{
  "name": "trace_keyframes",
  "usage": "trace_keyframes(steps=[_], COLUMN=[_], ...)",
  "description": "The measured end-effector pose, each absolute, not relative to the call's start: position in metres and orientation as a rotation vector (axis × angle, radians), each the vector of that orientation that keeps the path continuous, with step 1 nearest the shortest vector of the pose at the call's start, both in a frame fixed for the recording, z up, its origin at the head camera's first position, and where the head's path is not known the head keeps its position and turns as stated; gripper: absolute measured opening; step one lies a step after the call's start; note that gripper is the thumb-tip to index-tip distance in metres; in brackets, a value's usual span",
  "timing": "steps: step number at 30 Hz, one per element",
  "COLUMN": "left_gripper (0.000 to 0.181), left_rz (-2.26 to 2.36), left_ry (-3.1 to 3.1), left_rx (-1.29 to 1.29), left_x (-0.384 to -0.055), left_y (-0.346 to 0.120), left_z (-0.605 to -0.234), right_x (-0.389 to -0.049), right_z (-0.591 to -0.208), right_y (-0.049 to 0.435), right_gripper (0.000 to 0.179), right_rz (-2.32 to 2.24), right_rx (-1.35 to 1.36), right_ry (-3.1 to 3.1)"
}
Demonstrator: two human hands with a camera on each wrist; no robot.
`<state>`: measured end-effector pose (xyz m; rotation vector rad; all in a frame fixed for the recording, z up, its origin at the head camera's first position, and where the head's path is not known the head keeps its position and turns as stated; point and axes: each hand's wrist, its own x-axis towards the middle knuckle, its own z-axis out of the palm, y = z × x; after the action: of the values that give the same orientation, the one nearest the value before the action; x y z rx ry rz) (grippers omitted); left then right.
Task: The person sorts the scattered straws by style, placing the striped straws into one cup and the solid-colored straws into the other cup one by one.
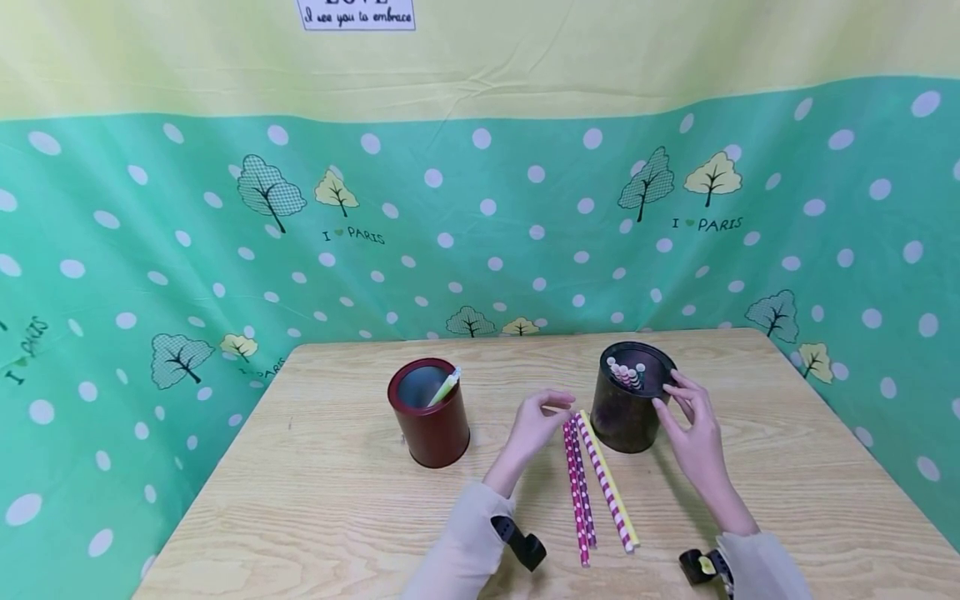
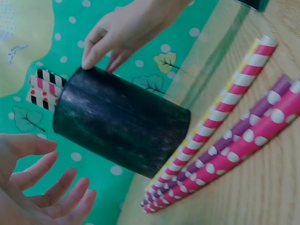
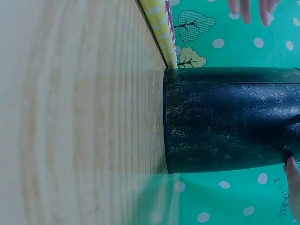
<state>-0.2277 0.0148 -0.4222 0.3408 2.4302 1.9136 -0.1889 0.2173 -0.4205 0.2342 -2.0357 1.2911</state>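
My right hand [image 1: 699, 429] holds the rim of a dark, scuffed round can [image 1: 626, 417] at its right side; its thumb lies against the can wall. Inside that can lean several patterned paper straws [image 2: 45, 89], their ends standing out above the rim in the left wrist view. Left of the can, my left hand [image 1: 534, 427] hovers near the far ends of loose straws, fingers loosely bent, holding nothing. Those loose ones are a pink dotted straw [image 2: 220, 157], a purple dotted straw [image 2: 267, 103], a red-and-white striped straw [image 2: 234, 91] and a yellow straw [image 1: 617, 492].
A dark red can [image 1: 435, 429] stands on the left of the wooden table [image 1: 315, 483], with a light green-and-white item [image 1: 446, 387] leaning in it. Behind the table hangs a green dotted cloth [image 1: 420, 250]. Each wrist wears a small black camera.
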Motion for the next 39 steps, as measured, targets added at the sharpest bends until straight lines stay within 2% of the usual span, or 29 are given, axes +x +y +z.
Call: trace_keyframes(steps=[11,39], left_gripper=[0.024,0.026], left_rz=[1.801,1.597], left_ry=[2.405,2.37], left_rx=[0.355,0.318], left_x=[-0.228,-0.224], left_y=[0.008,0.007], left_z=[-0.444,-0.468], right_x=[-0.187,-0.184], right_z=[-0.419,-0.417], right_y=[0.216,0.214], right_gripper=[0.022,0.022], right_rz=[1.302,1.281], right_rx=[0.209,0.21], right_ry=[-2.055,-2.07])
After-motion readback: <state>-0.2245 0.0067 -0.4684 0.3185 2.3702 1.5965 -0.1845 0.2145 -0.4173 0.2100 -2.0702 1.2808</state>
